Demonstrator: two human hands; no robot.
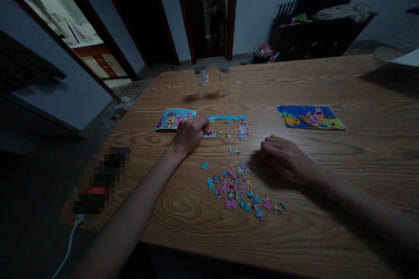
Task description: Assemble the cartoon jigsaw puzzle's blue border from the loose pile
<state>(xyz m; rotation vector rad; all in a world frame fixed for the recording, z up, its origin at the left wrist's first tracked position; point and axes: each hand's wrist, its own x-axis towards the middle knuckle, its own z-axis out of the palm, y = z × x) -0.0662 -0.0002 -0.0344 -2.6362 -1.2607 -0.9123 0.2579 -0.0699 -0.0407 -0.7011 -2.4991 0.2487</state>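
My left hand point(191, 133) is closed, knuckles up, over the left side of a partly joined jigsaw puzzle point(229, 118). Its fingertips are hidden, so whatever they hold cannot be made out. Under its wrist side lies a cartoon picture sheet point(168, 118). My right hand point(288, 159) is curled closed above the table, right of the loose pieces; its palm side is hidden too. A small joined cluster point(234, 150) lies between the hands, below the puzzle. Many loose puzzle pieces point(232, 186) are heaped nearer me, with a single blue piece point(204, 165) off to the left.
Two clear jars point(203, 85) with metal lids stand at the back of the wooden table point(327, 226). A blue cartoon picture point(312, 117) lies at right. A blurred-out object point(101, 181) with a white cable point(70, 239) is at the left edge. A person point(218, 2) is in the far doorway.
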